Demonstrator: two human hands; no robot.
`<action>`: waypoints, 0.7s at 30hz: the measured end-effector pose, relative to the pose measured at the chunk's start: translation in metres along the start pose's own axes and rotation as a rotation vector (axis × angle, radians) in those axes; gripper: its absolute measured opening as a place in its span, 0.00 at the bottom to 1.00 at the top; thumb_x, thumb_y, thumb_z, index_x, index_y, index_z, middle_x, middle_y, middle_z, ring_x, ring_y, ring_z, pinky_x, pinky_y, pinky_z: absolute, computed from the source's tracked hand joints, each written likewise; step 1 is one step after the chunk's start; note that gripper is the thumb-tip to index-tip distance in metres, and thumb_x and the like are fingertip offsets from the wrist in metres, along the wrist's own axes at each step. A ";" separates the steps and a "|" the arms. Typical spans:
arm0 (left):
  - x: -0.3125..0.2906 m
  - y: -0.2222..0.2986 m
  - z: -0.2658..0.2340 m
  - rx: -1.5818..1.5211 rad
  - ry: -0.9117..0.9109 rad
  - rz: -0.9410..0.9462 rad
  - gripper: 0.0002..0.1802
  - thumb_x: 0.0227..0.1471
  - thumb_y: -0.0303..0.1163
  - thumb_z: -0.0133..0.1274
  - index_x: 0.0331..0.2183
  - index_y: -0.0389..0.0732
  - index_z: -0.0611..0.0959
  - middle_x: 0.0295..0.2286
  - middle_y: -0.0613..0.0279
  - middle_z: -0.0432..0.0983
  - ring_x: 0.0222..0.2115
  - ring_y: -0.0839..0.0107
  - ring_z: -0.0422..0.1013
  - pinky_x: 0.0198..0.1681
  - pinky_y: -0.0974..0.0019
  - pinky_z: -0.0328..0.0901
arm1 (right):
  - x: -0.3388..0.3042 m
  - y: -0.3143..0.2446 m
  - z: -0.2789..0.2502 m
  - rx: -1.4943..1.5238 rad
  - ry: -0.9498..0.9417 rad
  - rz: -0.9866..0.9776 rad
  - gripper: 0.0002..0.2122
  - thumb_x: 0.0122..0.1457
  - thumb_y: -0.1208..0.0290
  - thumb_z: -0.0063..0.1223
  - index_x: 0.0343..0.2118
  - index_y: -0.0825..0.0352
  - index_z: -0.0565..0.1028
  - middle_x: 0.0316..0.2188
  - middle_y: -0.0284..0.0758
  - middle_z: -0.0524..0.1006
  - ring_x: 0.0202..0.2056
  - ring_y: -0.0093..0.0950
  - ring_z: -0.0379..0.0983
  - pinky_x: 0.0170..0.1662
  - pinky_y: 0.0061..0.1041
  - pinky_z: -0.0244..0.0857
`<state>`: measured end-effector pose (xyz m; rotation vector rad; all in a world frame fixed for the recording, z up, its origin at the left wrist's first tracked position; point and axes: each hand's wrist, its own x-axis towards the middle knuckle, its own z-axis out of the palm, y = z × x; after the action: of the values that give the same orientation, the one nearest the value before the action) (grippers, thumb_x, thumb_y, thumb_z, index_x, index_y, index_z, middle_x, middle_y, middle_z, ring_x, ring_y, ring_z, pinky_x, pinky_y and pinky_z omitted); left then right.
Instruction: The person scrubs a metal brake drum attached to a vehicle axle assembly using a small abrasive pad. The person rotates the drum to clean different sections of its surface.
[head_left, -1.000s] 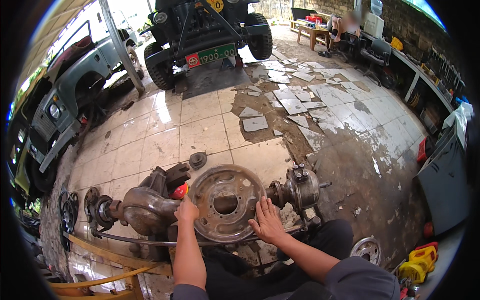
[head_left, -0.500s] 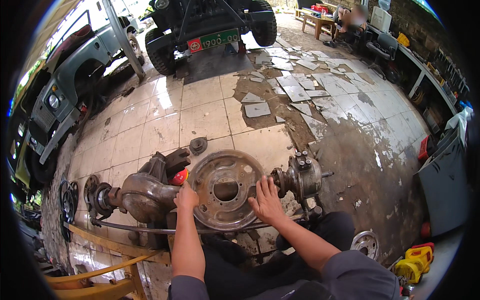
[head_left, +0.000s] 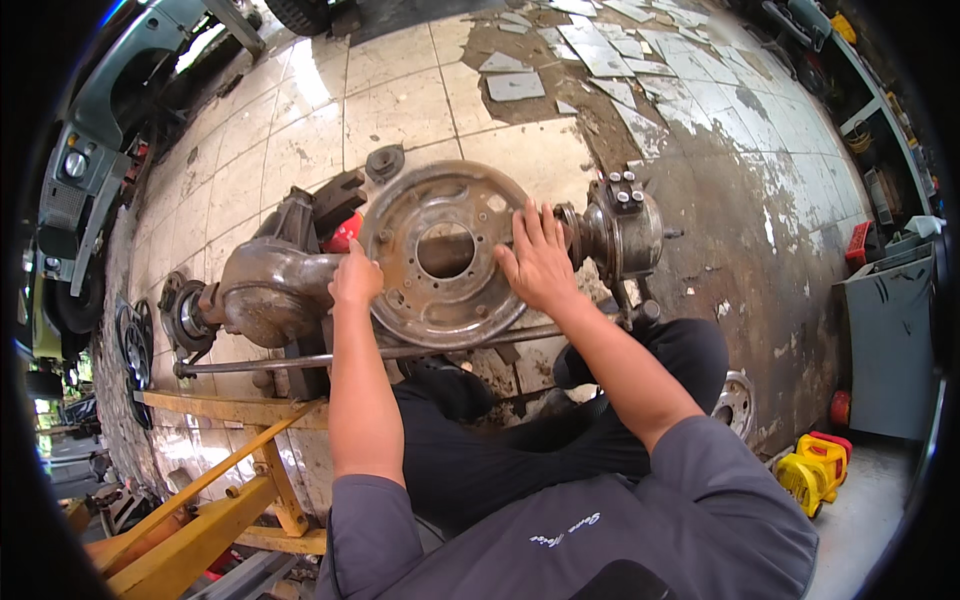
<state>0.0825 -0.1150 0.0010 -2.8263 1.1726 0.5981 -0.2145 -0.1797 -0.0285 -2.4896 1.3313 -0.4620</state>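
In front of me a round, rust-stained steel brake backing plate (head_left: pixel 408 305) stands tilted, with a large centre hole and small holes around it. My left hand (head_left: pixel 356 274) is curled at its left rim; part of its grip is hidden. Flat against the plate's right side lies my right hand (head_left: pixel 540 255), its fingers stretched out. Behind and beside the plate runs an axle with a bulging differential housing (head_left: pixel 265 290) on the left and a round hub assembly (head_left: pixel 625 228) on the right. A red object (head_left: pixel 343 233) shows just beyond my left hand.
A long steel rod (head_left: pixel 260 365) runs across below the axle. Yellow metal frame parts (head_left: pixel 215 405) stand at the lower left. A small flanged part (head_left: pixel 384 163) lies on the tiles behind the plate. Grey cabinet (head_left: pixel 890 350) and yellow tool (head_left: pixel 812 470) are at right.
My view has tipped downward, so the plate and axle sit higher in the picture and more of my torso shows. Both hands keep their places at the plate.
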 end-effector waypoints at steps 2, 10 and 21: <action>0.003 0.000 0.004 -0.005 -0.004 0.012 0.38 0.56 0.39 0.51 0.64 0.43 0.58 0.52 0.46 0.72 0.53 0.46 0.69 0.54 0.43 0.63 | 0.001 0.002 0.002 0.010 0.024 -0.007 0.36 0.67 0.45 0.34 0.64 0.76 0.56 0.68 0.53 0.47 0.69 0.54 0.40 0.67 0.51 0.40; -0.005 0.000 -0.007 -0.007 0.005 -0.006 0.37 0.57 0.38 0.50 0.65 0.42 0.58 0.52 0.47 0.72 0.54 0.48 0.69 0.55 0.43 0.62 | -0.020 -0.008 0.009 -0.008 0.039 -0.001 0.36 0.67 0.45 0.33 0.65 0.75 0.56 0.68 0.52 0.46 0.69 0.52 0.39 0.68 0.50 0.39; -0.002 -0.003 -0.004 0.006 -0.008 -0.010 0.37 0.58 0.38 0.50 0.64 0.43 0.58 0.52 0.48 0.72 0.54 0.48 0.68 0.55 0.43 0.62 | -0.031 -0.006 0.012 0.005 0.050 -0.034 0.35 0.66 0.46 0.36 0.64 0.75 0.57 0.68 0.53 0.49 0.68 0.52 0.43 0.68 0.50 0.40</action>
<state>0.0844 -0.1125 0.0049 -2.8207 1.1571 0.6035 -0.2219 -0.1494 -0.0415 -2.5165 1.3057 -0.5372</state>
